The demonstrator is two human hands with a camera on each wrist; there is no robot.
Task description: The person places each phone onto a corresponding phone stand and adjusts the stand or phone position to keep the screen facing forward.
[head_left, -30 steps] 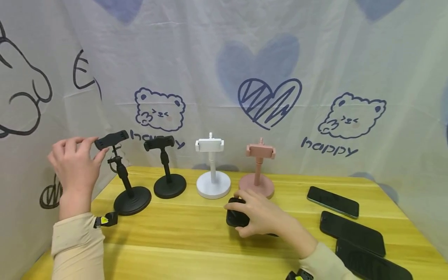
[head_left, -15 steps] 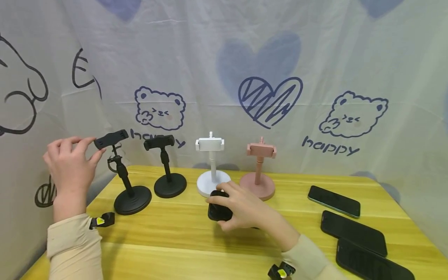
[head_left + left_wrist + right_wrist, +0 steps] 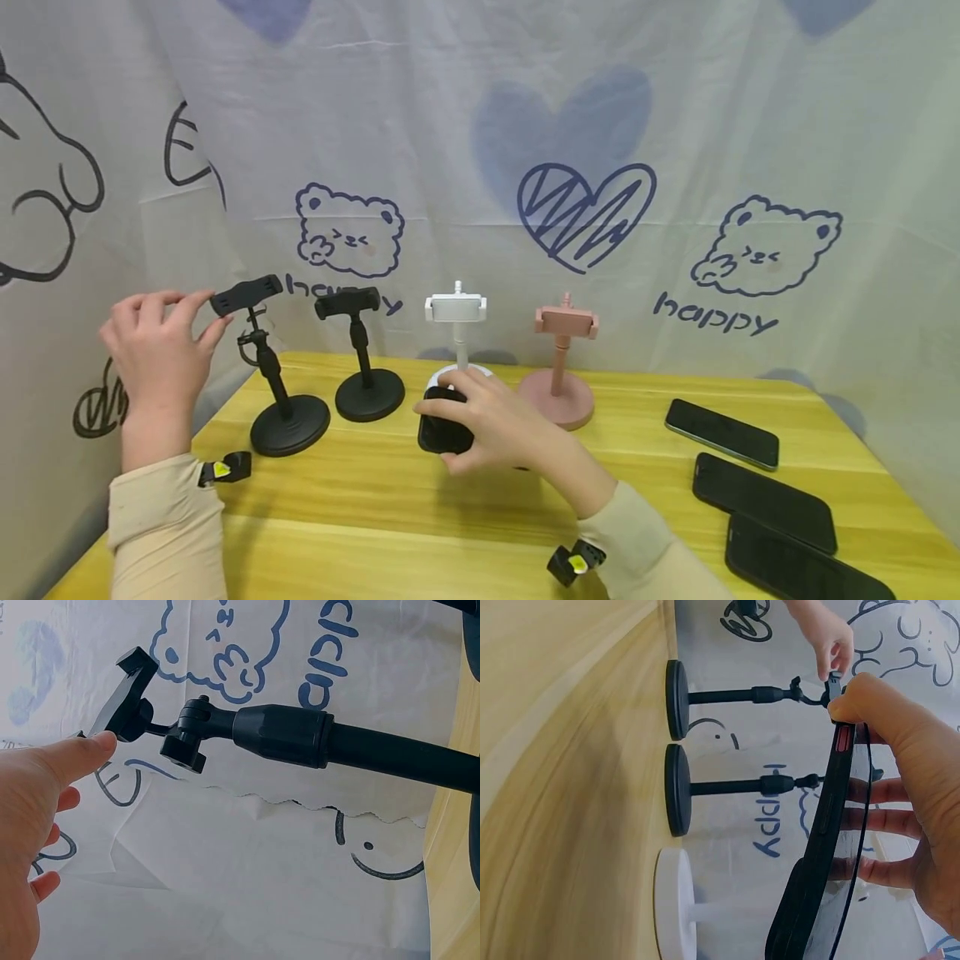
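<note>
So from the head cam: the left hand (image 3: 161, 354) has thumb and fingertips pinched on the end of the clamp (image 3: 246, 295) on top of the leftmost black stand (image 3: 291, 427). The right hand (image 3: 495, 417) is curled around a black phone (image 3: 446, 425), holding it up over the wooden surface (image 3: 337, 517), right in front of the white stand (image 3: 456, 310), so part of that one's round base is covered. Second black stand (image 3: 362, 354) is sitting between the leftmost one and the white one, and the pink stand (image 3: 566, 322) is on the far right of the row. Over on the right there are three other phones (image 3: 765, 502) lying flat; the nearer two look like they're touching. Behind it all hangs a pale sheet (image 3: 420, 100) with doodled bears and hearts.

Left wrist cam: a fingertip is right on the clamp, which sits tilted on its thin joint above the pole. Can't see the other side of the pinch from here.

Right wrist cam: the phone shows nearly edge-on, well clear of the surface, thumb up at one end and the other fingers spread behind it. There's a small red bit on its side edge.
</note>
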